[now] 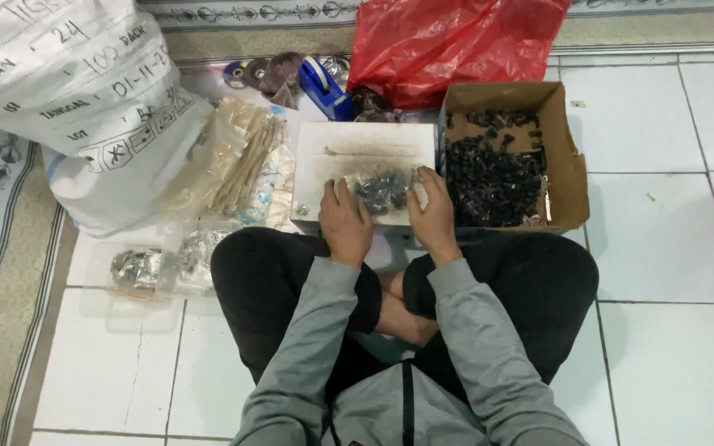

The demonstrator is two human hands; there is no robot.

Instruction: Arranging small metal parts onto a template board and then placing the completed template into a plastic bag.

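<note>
I sit cross-legged on a tiled floor with a white box [363, 149] in front of my knees. On its top lies a small clear plastic bag [383, 190] filled with dark small parts. My left hand [345, 223] grips the bag's left side and my right hand [435, 216] grips its right side. Both hands rest on the near edge of the white box. Right of the box stands an open cardboard box [562, 157] holding a heap of several black small parts [489, 177].
A big white sack [76, 91] leans at the left. Beside it lie a pile of clear plastic bags [237, 161] and a clear tray [138, 277] with filled bags. A red plastic bag [456, 41] and a blue tape dispenser [324, 87] sit behind the boxes.
</note>
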